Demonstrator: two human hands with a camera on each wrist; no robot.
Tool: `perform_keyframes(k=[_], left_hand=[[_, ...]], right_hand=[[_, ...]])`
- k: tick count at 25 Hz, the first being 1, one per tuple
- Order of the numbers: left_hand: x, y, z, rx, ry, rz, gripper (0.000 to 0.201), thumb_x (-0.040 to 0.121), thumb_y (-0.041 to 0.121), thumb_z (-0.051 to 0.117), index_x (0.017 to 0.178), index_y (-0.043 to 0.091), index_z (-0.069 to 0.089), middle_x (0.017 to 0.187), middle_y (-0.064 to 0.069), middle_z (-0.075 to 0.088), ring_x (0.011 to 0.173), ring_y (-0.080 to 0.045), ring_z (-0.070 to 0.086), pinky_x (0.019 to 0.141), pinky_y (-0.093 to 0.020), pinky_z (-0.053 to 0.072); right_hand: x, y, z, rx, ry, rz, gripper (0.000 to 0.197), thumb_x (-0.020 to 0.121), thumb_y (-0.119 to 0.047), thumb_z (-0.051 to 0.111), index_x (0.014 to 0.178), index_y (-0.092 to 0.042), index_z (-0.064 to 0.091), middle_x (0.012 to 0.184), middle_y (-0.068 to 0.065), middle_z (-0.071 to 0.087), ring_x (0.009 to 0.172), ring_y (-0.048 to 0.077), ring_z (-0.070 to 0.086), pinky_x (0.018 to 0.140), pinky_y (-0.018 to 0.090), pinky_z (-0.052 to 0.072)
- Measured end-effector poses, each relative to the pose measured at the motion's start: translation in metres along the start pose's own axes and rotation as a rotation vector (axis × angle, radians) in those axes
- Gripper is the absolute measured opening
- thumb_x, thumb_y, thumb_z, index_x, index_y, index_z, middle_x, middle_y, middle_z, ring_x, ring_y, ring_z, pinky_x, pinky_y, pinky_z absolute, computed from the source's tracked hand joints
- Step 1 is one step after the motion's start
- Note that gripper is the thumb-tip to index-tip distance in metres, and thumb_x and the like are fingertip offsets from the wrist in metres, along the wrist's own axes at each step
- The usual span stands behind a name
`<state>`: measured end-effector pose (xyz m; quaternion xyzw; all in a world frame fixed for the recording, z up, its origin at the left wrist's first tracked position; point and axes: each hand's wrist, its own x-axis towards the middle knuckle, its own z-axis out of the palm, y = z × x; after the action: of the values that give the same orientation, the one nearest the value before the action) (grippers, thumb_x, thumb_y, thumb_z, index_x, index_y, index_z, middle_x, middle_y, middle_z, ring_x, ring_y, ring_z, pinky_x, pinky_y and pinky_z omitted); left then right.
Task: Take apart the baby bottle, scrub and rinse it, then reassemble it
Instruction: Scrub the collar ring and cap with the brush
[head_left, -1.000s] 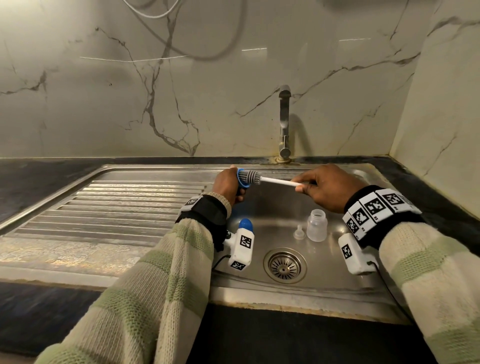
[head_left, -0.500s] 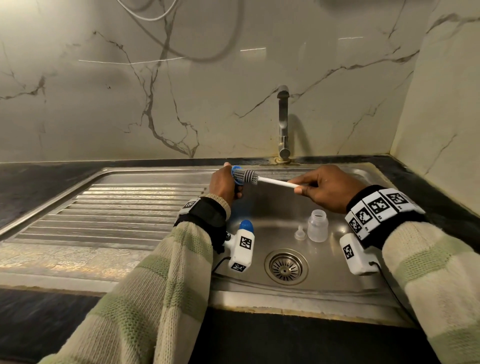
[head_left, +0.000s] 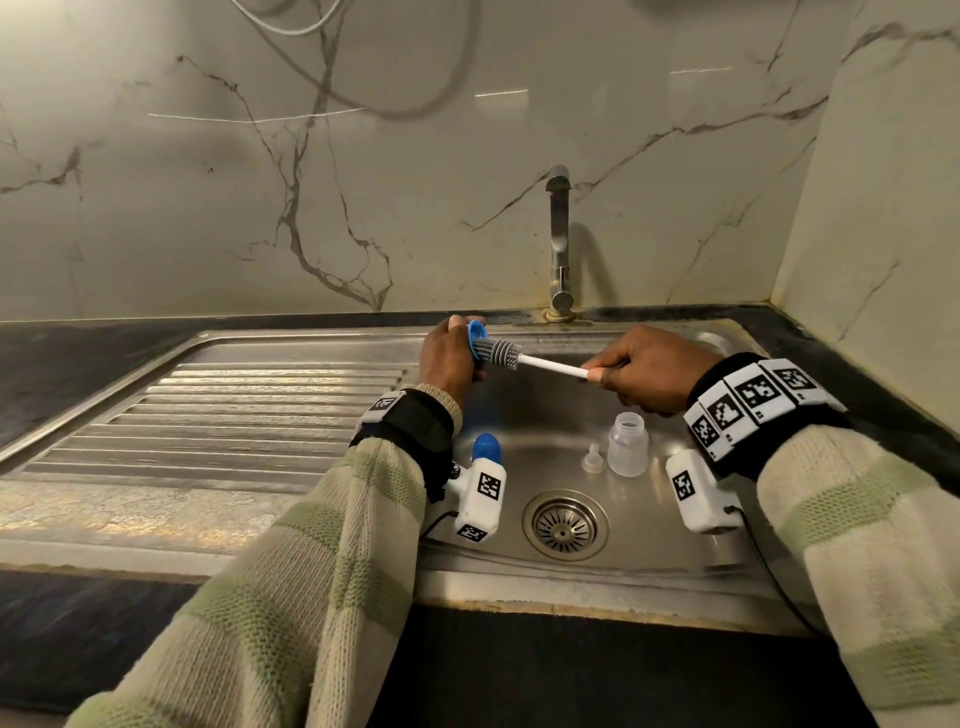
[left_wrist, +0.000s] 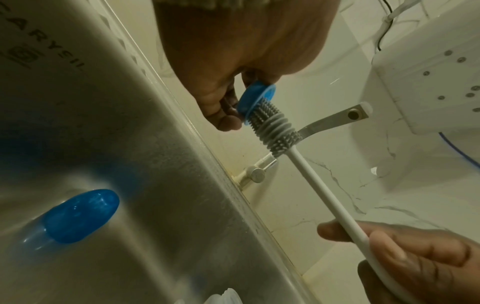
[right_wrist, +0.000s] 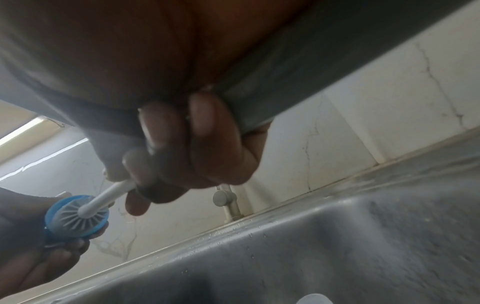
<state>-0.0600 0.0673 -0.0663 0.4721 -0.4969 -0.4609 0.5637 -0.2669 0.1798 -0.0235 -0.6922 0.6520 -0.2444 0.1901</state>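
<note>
Blue collar ring (head_left: 476, 340), small and probably wet, pinched in left hand (head_left: 448, 358); right hand (head_left: 649, 375) grips brush (head_left: 498, 354); hard thrust could pop it into sink (head_left: 649, 551).

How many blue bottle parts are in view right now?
2: a blue ring held in the left hand, and a blue cap standing in the sink, partly behind the left wrist camera.

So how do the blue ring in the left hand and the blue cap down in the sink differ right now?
The blue ring is pinched in the left hand above the basin, with the brush pushed into it; the blue cap rests untouched in the sink. The ring is a flat open collar; the cap is a closed dome. Both are blue plastic.
</note>
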Motion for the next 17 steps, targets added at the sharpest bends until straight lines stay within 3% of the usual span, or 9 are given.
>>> perform_keyframes(k=[4,6,9,13,15,17], left_hand=[[-0.002,-0.003,0.002,0.061,-0.071,0.060,0.033,0.105,0.021,0.034,0.112,0.010,0.065,0.097,-0.013,0.063,0.076,-0.019,0.058,0.056,-0.028,0.049],[-0.003,-0.002,0.002,0.031,-0.078,0.027,0.032,0.105,0.021,0.034,0.107,0.008,0.063,0.093,-0.014,0.062,0.072,-0.019,0.056,0.060,-0.030,0.049],[-0.001,0.002,0.000,-0.087,-0.043,-0.114,0.039,0.107,0.030,0.031,0.097,0.007,0.061,0.079,-0.013,0.061,0.061,-0.017,0.052,0.054,-0.029,0.045],[0.000,0.004,-0.002,-0.219,-0.072,-0.219,0.042,0.107,0.032,0.031,0.090,0.006,0.059,0.066,-0.009,0.058,0.052,-0.016,0.047,0.045,-0.025,0.037],[0.001,0.004,-0.003,-0.142,-0.091,-0.173,0.043,0.106,0.029,0.033,0.088,0.006,0.064,0.072,-0.012,0.060,0.055,-0.017,0.048,0.047,-0.026,0.037],[0.001,0.002,-0.003,0.020,-0.119,-0.089,0.039,0.103,0.024,0.036,0.090,0.004,0.067,0.083,-0.017,0.060,0.062,-0.021,0.049,0.052,-0.030,0.038]], right_hand=[[-0.001,0.004,-0.003,-0.006,0.007,0.025,0.020,0.096,-0.025,0.058,0.107,-0.018,0.074,0.041,-0.013,0.054,0.038,-0.001,0.045,0.040,0.015,0.034],[0.001,0.001,-0.003,-0.136,0.069,-0.024,0.022,0.095,-0.027,0.058,0.104,-0.019,0.076,0.059,-0.016,0.059,0.057,0.002,0.052,0.057,0.018,0.039],[0.006,-0.002,0.004,-0.180,0.133,-0.095,0.023,0.094,-0.026,0.057,0.107,-0.020,0.075,0.087,-0.006,0.070,0.080,0.013,0.060,0.078,0.029,0.048],[0.003,0.000,0.003,-0.138,0.099,-0.213,0.025,0.094,-0.026,0.059,0.117,-0.021,0.071,0.085,-0.017,0.065,0.071,-0.002,0.055,0.065,0.015,0.040],[0.000,0.003,-0.003,-0.081,0.042,-0.153,0.024,0.094,-0.025,0.061,0.116,-0.023,0.071,0.068,-0.024,0.063,0.062,-0.004,0.055,0.058,0.012,0.038],[-0.003,0.004,-0.007,-0.083,-0.012,-0.081,0.020,0.094,-0.025,0.062,0.110,-0.024,0.073,0.049,-0.020,0.058,0.048,-0.005,0.052,0.049,0.010,0.036]])
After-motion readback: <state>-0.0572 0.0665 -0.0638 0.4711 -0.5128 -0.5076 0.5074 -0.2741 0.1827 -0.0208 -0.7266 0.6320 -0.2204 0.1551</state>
